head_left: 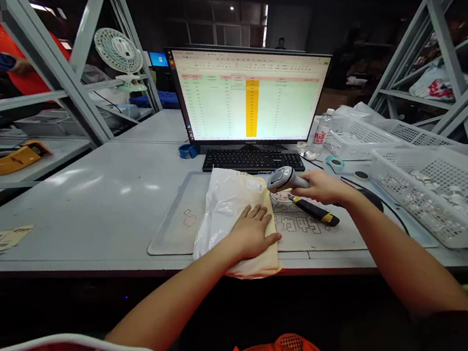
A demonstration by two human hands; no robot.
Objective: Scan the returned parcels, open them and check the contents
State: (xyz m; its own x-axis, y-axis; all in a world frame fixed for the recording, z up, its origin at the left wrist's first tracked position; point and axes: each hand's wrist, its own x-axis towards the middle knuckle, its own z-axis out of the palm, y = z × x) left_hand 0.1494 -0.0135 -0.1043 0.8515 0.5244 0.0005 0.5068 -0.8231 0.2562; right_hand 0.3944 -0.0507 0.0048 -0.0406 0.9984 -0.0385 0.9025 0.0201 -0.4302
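Note:
My left hand point(254, 232) lies flat with fingers spread on a white plastic mailer bag point(219, 209), which rests at the desk's front edge with a cream-coloured layer showing along its right side. In my right hand point(320, 186) is a grey barcode scanner point(283, 179), its head hanging over the bag's upper right corner. Below the scanner a black and yellow utility knife point(315, 210) lies on a printed desk mat point(299, 236). Part of the scanner's handle is hidden by my fingers.
Behind the bag stand a black keyboard point(232, 159) and a monitor point(249, 98) showing a spreadsheet. White plastic baskets point(437, 193) line the right side, near a bottle point(324, 128) and tape roll point(335, 163). Paper labels point(2, 239) lie left. A person in orange point(20, 48) stands beyond the metal frame.

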